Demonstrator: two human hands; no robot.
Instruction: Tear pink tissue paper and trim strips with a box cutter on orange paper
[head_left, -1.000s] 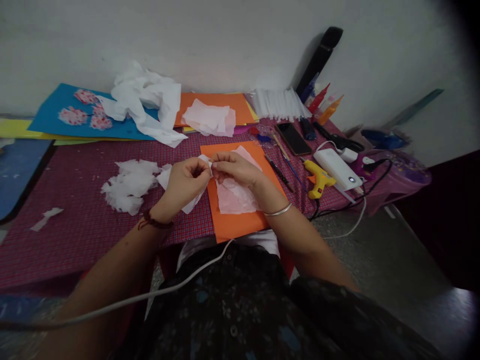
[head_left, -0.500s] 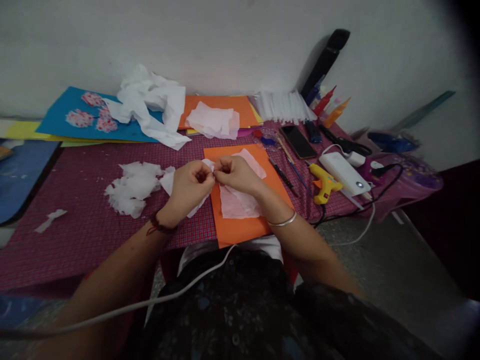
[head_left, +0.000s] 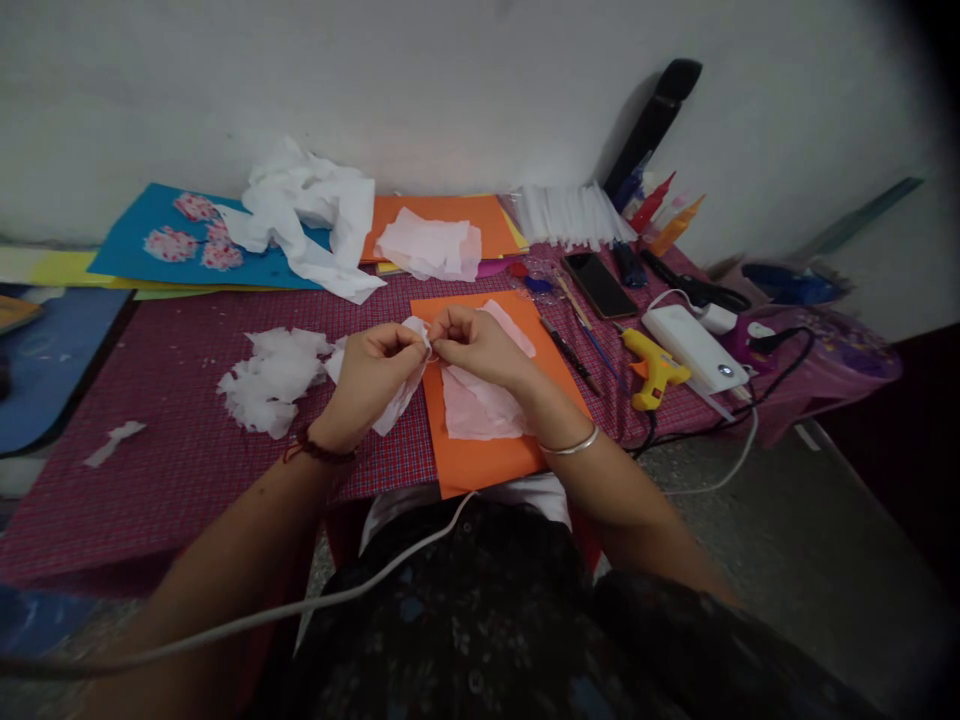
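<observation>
- Tissue (head_left: pixel 397 405), white: held up between both hands, by the left edge of the orange sheet.
- Left hand (head_left: pixel 375 375): grasping the tissue between thumb and fingers.
- Right hand (head_left: pixel 480 345): fingertips pinched on the tissue's edge, above the orange sheet (head_left: pixel 469 470).
- Pink paper (head_left: pixel 480 405): on the orange sheet, partly under the right hand.
- White scraps (head_left: pixel 274 380): heaped left of the left hand.

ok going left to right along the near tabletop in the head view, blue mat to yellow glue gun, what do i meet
Blue mat, small white scrap, crumpled white paper pile, left hand, right hand, dark slim stick, yellow glue gun.
</observation>
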